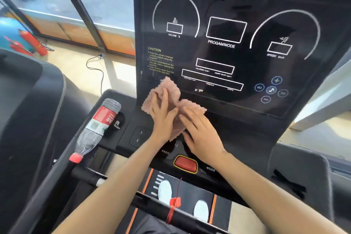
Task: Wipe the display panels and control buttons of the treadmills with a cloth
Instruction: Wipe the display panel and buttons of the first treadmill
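Observation:
A black treadmill display panel (pixel 224 30) stands upright ahead, with white dials and boxes printed on it. A pink cloth (pixel 171 91) lies spread at the panel's lower left corner and over the console below. My left hand (pixel 161 114) presses flat on the cloth with straight fingers. My right hand (pixel 201 131) lies flat on the cloth's lower right part, over the console buttons. Round touch buttons (pixel 271 89) sit at the panel's lower right. A red stop button (pixel 185 163) is just below my right wrist.
An empty plastic bottle (pixel 96 129) with a red cap lies tilted in the left cup holder. A neighbouring treadmill (pixel 28 100) fills the left. Red fire extinguishers (pixel 32 43) and a black cable (pixel 96 70) are on the floor by the window.

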A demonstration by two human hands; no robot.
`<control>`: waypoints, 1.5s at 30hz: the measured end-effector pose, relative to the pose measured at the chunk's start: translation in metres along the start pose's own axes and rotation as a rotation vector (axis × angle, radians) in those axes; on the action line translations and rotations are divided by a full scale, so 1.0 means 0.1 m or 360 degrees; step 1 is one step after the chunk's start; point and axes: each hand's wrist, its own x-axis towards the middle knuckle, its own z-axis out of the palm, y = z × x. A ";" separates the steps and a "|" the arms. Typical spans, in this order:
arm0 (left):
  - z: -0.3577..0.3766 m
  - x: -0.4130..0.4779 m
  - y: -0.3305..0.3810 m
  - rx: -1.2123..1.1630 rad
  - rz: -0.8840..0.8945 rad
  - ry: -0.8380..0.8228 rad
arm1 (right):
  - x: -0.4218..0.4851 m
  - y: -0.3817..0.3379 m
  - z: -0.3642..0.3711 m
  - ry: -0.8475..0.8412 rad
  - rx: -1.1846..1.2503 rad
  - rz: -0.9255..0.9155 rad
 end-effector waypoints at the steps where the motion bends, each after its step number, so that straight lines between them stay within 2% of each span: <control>1: -0.09 -0.02 0.02 -0.0088 0.0006 -0.0022 | 0.05 -0.05 0.06 -0.0014 -0.0020 -0.0052; 5: -0.39 -0.03 -0.12 -0.0293 0.0002 -0.0085 | 0.31 -0.22 0.33 -0.0122 -0.0013 -0.0141; 8: -0.59 0.03 -0.27 -0.0588 -0.0108 -0.0092 | 0.56 -0.24 0.50 -0.0210 -0.0169 -0.0104; 9: -0.64 0.03 -0.28 -0.0580 -0.0122 -0.0045 | 0.63 -0.22 0.54 -0.0256 -0.0234 -0.0098; 13: -0.73 -0.05 -0.37 -0.0090 0.0020 0.0237 | 0.78 -0.07 0.64 -0.0311 -0.0523 -0.0159; 17: -0.70 -0.10 -0.62 0.0501 0.0089 0.0059 | 0.67 0.02 0.55 -0.0298 -0.0796 -0.0171; 23: -0.60 -0.20 -0.51 0.0833 0.0146 -0.0140 | 0.16 0.39 0.23 -0.0487 -0.0971 -0.0111; 33: -0.47 -0.31 -0.30 0.1054 -0.0088 -0.0199 | -0.67 0.83 -0.35 -0.0409 -0.0888 0.0185; 37: -0.38 -0.33 -0.23 0.1118 -0.0152 -0.0241 | -1.00 0.96 -0.53 -0.0486 -0.0937 0.0333; 45: -0.20 -0.59 -0.25 0.1334 0.0005 -0.0344 | -1.69 1.01 -0.67 -0.0613 -0.0838 0.0693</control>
